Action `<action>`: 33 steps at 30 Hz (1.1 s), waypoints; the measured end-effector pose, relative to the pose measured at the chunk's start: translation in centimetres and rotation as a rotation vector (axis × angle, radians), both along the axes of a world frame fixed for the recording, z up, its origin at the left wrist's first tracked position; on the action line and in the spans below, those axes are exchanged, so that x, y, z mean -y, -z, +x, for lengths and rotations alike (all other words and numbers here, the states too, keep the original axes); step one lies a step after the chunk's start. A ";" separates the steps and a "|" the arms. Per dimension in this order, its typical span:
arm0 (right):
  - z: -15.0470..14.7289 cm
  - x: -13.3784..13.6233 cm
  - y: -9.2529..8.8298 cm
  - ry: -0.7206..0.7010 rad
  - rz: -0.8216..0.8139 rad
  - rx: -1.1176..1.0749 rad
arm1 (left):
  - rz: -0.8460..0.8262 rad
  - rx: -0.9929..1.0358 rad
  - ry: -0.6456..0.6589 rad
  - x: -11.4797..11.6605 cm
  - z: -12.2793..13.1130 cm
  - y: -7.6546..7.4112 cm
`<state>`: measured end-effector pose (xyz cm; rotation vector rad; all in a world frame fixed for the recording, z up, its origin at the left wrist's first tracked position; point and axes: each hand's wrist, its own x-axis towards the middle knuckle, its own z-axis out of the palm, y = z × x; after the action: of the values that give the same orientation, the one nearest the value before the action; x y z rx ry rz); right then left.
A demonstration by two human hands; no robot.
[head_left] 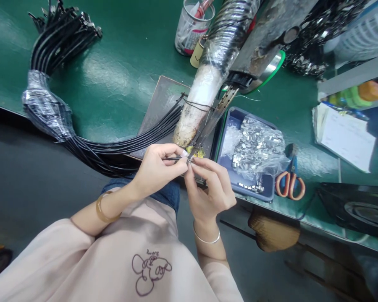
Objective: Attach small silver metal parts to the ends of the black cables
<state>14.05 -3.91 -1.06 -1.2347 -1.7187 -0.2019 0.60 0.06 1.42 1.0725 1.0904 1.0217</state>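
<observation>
My left hand (pixel 160 165) is closed in a pinch on the end of a thin black cable (pixel 173 158). Facing it, my right hand (pixel 211 184) pinches thumb and forefinger at the cable's tip, on something too small to make out. Just above the fingertips, a soldering iron (pixel 219 110) points down at them, its tip close to the cable end. Yellow material (pixel 197 152) lies right behind the fingers. A bundle of black cables (pixel 119 146) runs in from the left, and its near ends reach the grey plate (pixel 159 100).
Clear wrap (pixel 47 105) binds the cable bundle at left. A wrapped tube (pixel 201 84) slants over the plate. To the right are a blue tray (pixel 267 193) holding bagged small metal parts, orange-handled cutters (pixel 290 184) and a notepad (pixel 346 138). A clear can (pixel 184 40) stands behind.
</observation>
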 end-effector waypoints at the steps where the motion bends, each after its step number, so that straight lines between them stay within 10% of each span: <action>1: 0.1 0.1 0.1 -0.006 -0.003 0.008 | -0.006 0.008 0.010 -0.1 -0.1 0.0; 16: 0.9 0.2 -0.6 -0.140 -0.320 -0.311 | 0.129 -0.104 0.123 1.3 -1.3 0.9; 22: 1.1 0.5 -0.2 -0.209 -0.144 -0.146 | 0.042 0.035 0.269 1.2 -2.1 0.6; 28: 0.7 0.7 -0.5 -0.176 -0.332 -0.272 | 0.090 0.042 0.249 1.3 -2.4 0.9; 33: 0.3 0.7 0.2 -0.068 -0.103 -0.115 | 0.060 0.056 0.218 1.2 -2.1 1.1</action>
<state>14.32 -4.62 -1.23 -1.2363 -1.6854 -0.0014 -1.45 -1.13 0.34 1.1771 0.8809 0.9088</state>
